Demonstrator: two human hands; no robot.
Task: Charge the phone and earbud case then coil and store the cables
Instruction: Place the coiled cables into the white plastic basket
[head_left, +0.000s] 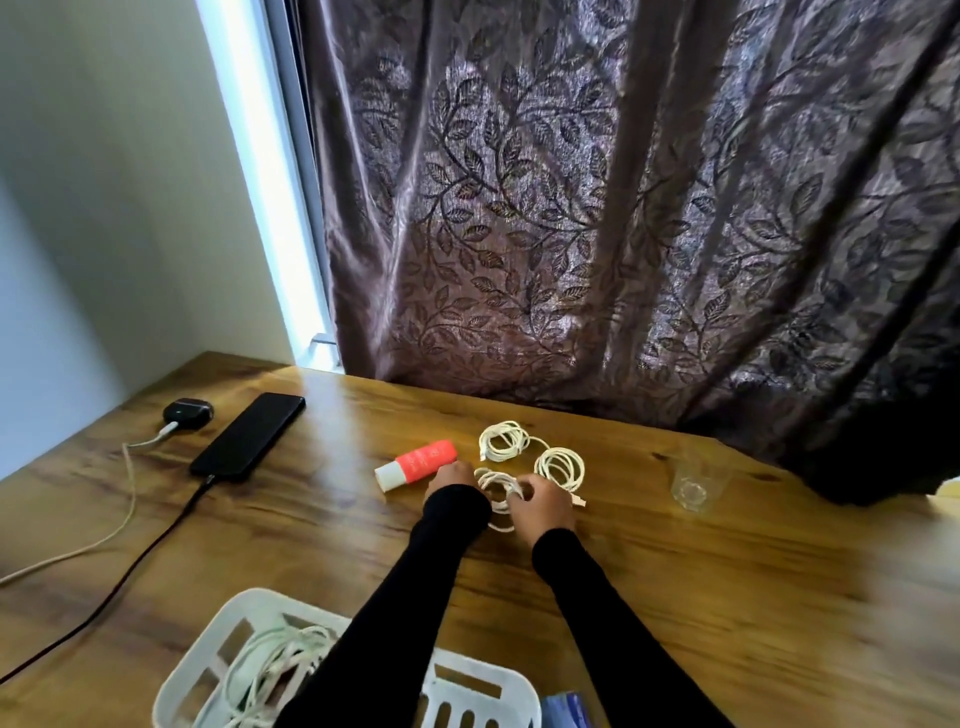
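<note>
A black phone (248, 435) lies at the table's far left with a black cable (130, 566) plugged into its near end. Beside it sits a dark earbud case (188, 413) with a white cable (124, 488) plugged in. Mid-table lie white cable coils: one at the back (503, 440), one to the right (560, 467), and a third (496, 493) between my hands. My left hand (453, 480) and my right hand (543, 503) both hold this third coil, fingers curled on its loops.
A red and white tube (418, 463) lies just left of the coils. A clear glass (693, 480) stands to the right. A white slotted basket (218, 644) holding white cables sits at the near edge. A patterned curtain (623, 208) hangs behind the table.
</note>
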